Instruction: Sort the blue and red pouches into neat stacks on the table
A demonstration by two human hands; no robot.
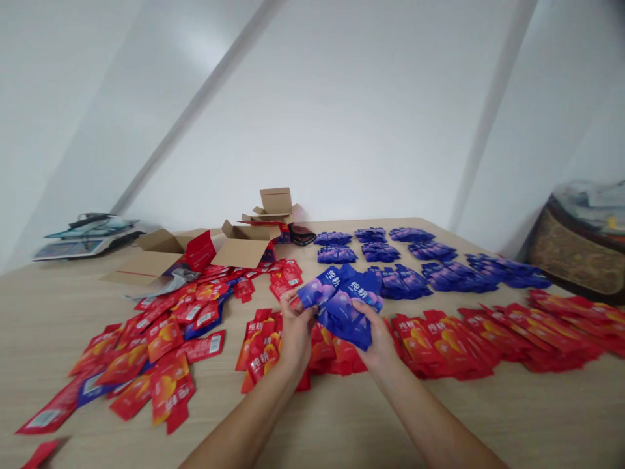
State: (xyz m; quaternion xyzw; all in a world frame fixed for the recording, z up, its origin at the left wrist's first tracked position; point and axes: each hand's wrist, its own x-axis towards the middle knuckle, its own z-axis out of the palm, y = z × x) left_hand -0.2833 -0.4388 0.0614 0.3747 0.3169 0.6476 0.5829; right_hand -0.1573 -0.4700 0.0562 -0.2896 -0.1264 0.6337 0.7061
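Note:
Several blue sachets point(344, 307) with white lettering are fanned out between my two hands, above the table's near middle. My left hand point(296, 326) pinches their left edge, thumb on top. On the right side, my right hand point(375, 332) grips the same fan with its thumb across the front. Below and around my hands lie red sachets point(261, 358) with orange fruit pictures, partly hidden by my hands and the blue ones. Just beyond stands a grouping of blue sachet piles point(398, 281) in rows.
A loose heap of red sachets point(163, 335), with a few blue ones mixed in, spreads at left. Open cardboard boxes point(247, 246) stand behind it. Red piles point(439, 345) line the right front. A patterned bag point(576, 251) sits far right, a stack of papers point(90, 234) far left.

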